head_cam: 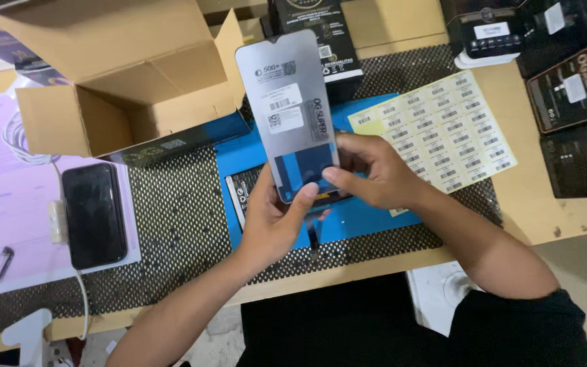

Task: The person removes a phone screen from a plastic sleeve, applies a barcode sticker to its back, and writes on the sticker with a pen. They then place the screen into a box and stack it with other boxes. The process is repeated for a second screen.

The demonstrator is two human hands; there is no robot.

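A grey phone screen panel (292, 109) with white stickers stands tilted above the blue mat (368, 221). My left hand (274, 221) grips its lower edge from below, thumb on the front. My right hand (375, 170) holds the panel's lower right corner, thumb pressed on the face. Under the hands a small dark packet (246, 190) lies on the mat.
An open cardboard box (130, 81) sits at the back left. A black phone (94, 214) lies on pink papers at the left, with a white cable. A yellow sheet of barcode labels (443, 129) is on the right; dark boxes (572, 95) stack at the far right.
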